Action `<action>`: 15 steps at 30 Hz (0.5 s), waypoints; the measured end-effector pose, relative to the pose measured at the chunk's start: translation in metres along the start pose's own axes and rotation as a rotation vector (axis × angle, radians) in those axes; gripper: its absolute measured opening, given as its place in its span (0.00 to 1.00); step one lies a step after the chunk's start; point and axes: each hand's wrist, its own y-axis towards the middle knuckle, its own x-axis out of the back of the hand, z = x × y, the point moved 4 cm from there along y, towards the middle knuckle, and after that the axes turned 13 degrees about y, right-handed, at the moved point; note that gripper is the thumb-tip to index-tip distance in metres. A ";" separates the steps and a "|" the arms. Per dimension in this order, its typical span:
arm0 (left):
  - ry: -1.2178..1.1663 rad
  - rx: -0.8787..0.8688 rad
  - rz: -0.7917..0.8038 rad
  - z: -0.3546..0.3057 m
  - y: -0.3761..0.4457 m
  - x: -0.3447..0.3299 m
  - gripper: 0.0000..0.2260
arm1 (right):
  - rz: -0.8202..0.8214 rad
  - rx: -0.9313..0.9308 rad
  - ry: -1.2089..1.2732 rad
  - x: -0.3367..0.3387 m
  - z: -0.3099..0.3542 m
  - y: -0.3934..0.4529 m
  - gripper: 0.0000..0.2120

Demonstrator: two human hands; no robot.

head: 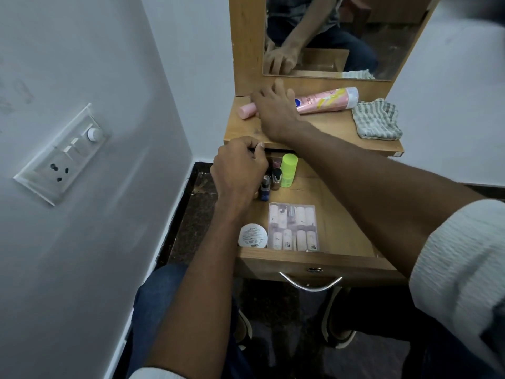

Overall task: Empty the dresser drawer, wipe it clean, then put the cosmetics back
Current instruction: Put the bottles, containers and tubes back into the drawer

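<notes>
While the drawer [338, 214] stands pulled out under the dresser top [322, 129], the emptying looks only just begun, as far as I can judge. One pink tube [325, 101] already lies flat on the top, beside a second, smaller pink thing [246, 110] near the back left corner, and the right hand [273, 108] rests over the spot where the two meet; its fingers are bent down over them, but whether they actually grip either one I cannot tell. A striped cloth [377, 120] lies crumpled at the right end of the top, apparently unused, so the wiping is still to come, and the putting back after that.

Most of the cosmetics remain in the drawer. At its back left, the left hand [239, 170] is curled down among a cluster of small upright bottles [266, 184], fingers closed as if pinching something at the dresser's edge; what it holds is hidden. Just beside the cluster stands a bright green-capped bottle [288, 170]. Towards the front lie a clear flat pack of small pale tubes [293, 227] and, touching the front wall, a round white jar [252, 236] lying label up. The wood at the drawer's right side is bare and looks dry, with no obvious spills
</notes>
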 end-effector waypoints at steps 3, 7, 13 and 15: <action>-0.012 0.021 -0.039 0.002 0.000 0.001 0.08 | -0.063 0.099 0.002 0.009 0.009 -0.020 0.19; -0.107 0.043 -0.160 0.001 -0.002 0.004 0.06 | -0.246 0.143 0.166 0.032 0.015 -0.057 0.15; -0.236 -0.164 -0.107 -0.008 0.000 -0.004 0.23 | -0.332 0.050 0.487 0.040 -0.006 -0.136 0.15; -0.270 -0.320 -0.038 -0.016 -0.004 -0.009 0.17 | -0.341 0.011 0.555 0.040 -0.017 -0.156 0.13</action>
